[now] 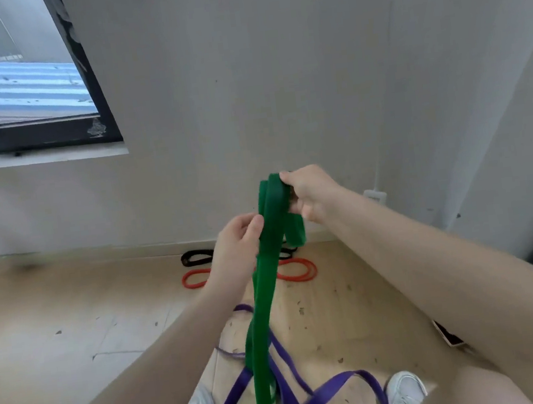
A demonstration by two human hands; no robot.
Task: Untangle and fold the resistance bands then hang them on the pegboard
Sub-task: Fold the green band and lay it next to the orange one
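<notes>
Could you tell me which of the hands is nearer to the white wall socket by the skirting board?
Right. The right hand grips the green resistance band just left of the socket; the left hand is farther left.

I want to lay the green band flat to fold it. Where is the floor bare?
Bare floor lies on the left, under the window, left of the red band and black band. Between the shoes it is crowded: the purple band sprawls there with the green band's tail.

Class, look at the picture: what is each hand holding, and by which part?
Both hold the green band. The right hand grips its folded top end; the left hand pinches the strands just below.
</notes>
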